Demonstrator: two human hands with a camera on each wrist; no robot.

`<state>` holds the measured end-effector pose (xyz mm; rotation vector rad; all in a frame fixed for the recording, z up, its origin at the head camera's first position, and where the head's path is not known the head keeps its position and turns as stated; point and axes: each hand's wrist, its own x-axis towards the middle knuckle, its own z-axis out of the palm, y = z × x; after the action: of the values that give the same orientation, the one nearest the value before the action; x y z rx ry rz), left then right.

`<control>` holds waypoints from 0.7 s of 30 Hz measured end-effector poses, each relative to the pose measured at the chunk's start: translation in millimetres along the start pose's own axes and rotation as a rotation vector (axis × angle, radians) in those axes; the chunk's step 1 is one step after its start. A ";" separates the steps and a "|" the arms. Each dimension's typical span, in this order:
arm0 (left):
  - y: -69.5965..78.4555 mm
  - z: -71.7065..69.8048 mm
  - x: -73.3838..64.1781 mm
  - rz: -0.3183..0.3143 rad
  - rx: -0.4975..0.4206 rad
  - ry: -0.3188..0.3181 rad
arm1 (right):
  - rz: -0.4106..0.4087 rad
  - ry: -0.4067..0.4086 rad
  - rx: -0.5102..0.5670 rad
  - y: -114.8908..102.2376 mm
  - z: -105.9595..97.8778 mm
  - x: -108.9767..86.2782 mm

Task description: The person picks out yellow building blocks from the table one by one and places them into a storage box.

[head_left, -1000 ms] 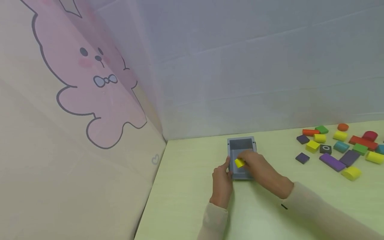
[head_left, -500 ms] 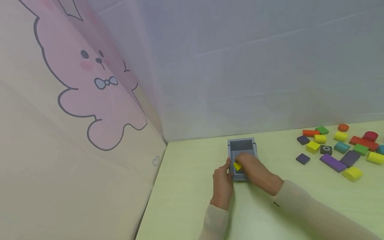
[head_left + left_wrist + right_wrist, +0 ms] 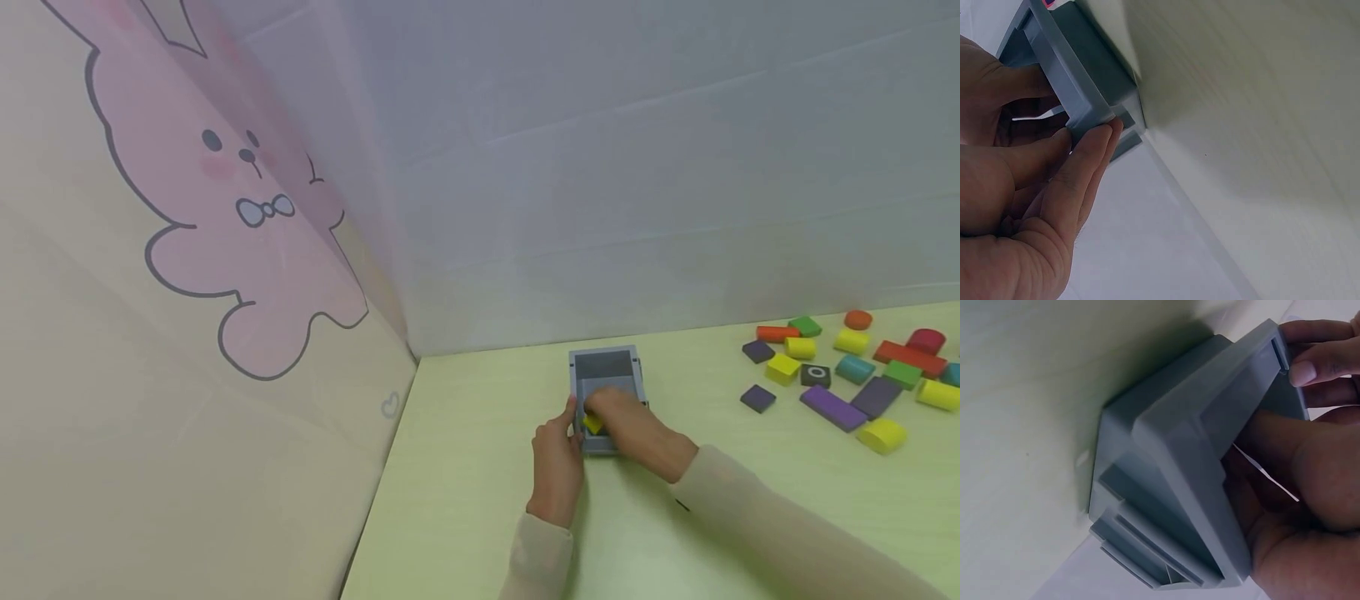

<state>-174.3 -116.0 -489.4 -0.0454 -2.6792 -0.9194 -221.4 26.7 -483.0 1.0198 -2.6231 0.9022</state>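
Yellow, probably light and hard, the block gripped by the right hand should suit a side hold, while the left hand pinches the grey box by its rim

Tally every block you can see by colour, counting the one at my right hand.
Yellow blocks: 6, one at the right hand
Red or orange-red blocks: 4
Purple blocks: 4, some very dark
Green blocks: 2
Teal blocks: 2, one cut by the picture's edge
Black block: 1
Total visible: 19
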 end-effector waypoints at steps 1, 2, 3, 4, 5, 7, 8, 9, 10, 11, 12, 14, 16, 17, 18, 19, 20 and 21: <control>-0.1 0.2 0.0 -0.001 0.002 -0.001 | -0.001 -0.004 -0.008 0.1 0.5 0.3; 0.0 0.3 0.0 -0.002 0.003 -0.001 | -0.001 -0.007 -0.011 0.1 0.9 0.7; 0.1 0.3 0.1 -0.003 0.003 0.000 | 0.000 -0.011 -0.016 0.2 1.3 1.0; 0.4 0.3 0.1 -0.004 0.004 0.000 | 0.001 -0.015 -0.017 0.2 1.5 1.2; 0.6 0.2 0.0 -0.004 0.006 0.001 | -0.004 -0.016 -0.020 0.3 1.5 1.3; 1.4 -0.2 -0.1 -0.004 0.007 0.003 | -0.010 -0.018 -0.015 0.4 1.3 1.3; 1.8 -0.4 -0.2 -0.004 0.006 0.003 | -0.017 -0.014 -0.015 0.4 1.1 1.3; 1.9 -0.6 -0.3 -0.004 0.005 0.003 | -0.022 -0.014 -0.018 0.3 0.8 1.4; 2.0 -0.7 -0.4 -0.003 0.005 0.003 | -0.026 -0.015 -0.020 0.0 0.4 1.6; 2.0 -0.8 -0.4 -0.001 0.003 0.003 | -0.029 -0.014 -0.026 0.0 0.2 1.9; 2.0 -0.9 -0.4 -0.001 0.000 0.002 | -0.029 -0.017 -0.032 -0.2 0.0 2.2; 1.7 -0.7 -0.2 0.001 0.001 0.000 | -0.026 -0.022 -0.045 -0.2 0.5 3.2; 1.5 -0.4 0.1 0.004 0.004 0.000 | -0.020 -0.030 -0.055 0.3 1.8 3.8; 1.4 -0.2 0.2 0.006 0.005 0.000 | -0.019 -0.032 -0.061 0.3 2.4 4.2; 1.4 -0.2 0.2 0.006 0.005 0.000 | -0.020 -0.032 -0.068 0.6 3.1 4.4; 1.4 -0.1 0.1 0.007 0.009 0.001 | -0.021 -0.031 -0.071 0.5 3.4 4.7; 1.5 -0.3 0.0 0.006 0.008 0.002 | -0.025 -0.028 -0.077 0.7 3.7 4.7; 1.6 -0.5 0.2 0.006 0.005 0.002 | -0.030 -0.026 -0.085 0.9 3.9 4.8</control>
<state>-174.1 -115.0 -488.0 -0.0515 -2.6777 -0.9099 -225.3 22.2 -484.8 1.0530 -2.6349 0.7693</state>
